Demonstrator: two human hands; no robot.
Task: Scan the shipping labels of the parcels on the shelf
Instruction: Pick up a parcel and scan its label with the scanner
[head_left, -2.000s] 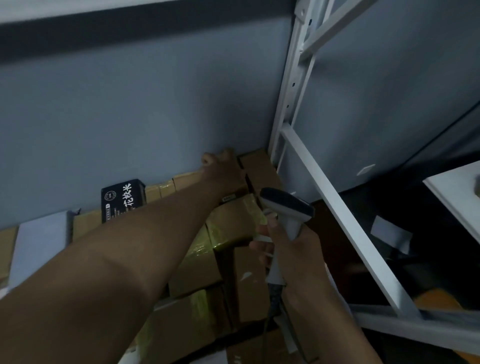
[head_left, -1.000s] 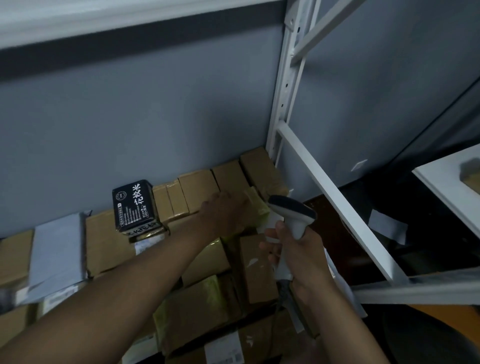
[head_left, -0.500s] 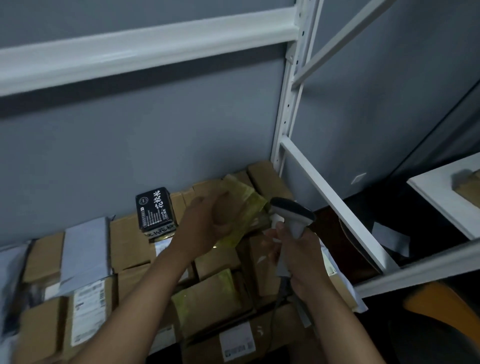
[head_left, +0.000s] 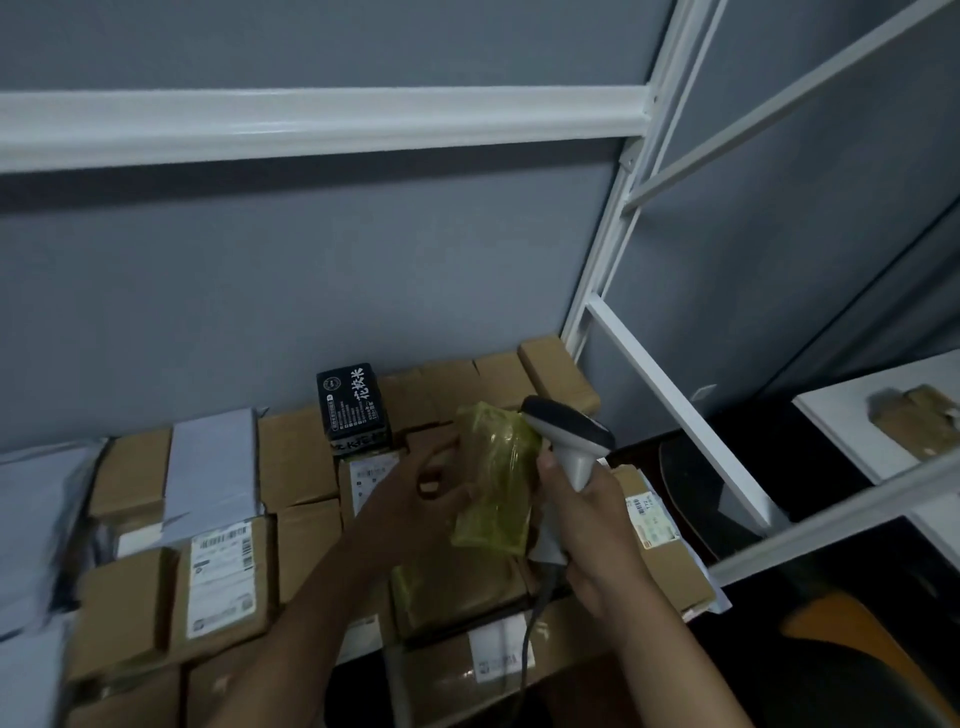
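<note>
My left hand (head_left: 415, 499) holds a small parcel wrapped in yellow tape (head_left: 496, 483), lifted above the packed shelf and tilted on end. My right hand (head_left: 587, 525) grips the handle of a white and grey barcode scanner (head_left: 569, 434), whose head sits right beside the parcel's upper right edge. No label shows on the parcel's visible face. Below lie several brown cardboard parcels (head_left: 218, 582), some with white shipping labels facing up.
A black box with white characters (head_left: 354, 405) stands at the back of the shelf. White shelf posts and a diagonal brace (head_left: 670, 395) border the right side, a white beam (head_left: 322, 122) runs overhead. Grey mailer bags (head_left: 36, 519) lie at the left.
My left hand drew back from the rear row, picked up the yellow-taped parcel and brought it next to the scanner. The view tilted up, showing the upper beam.
</note>
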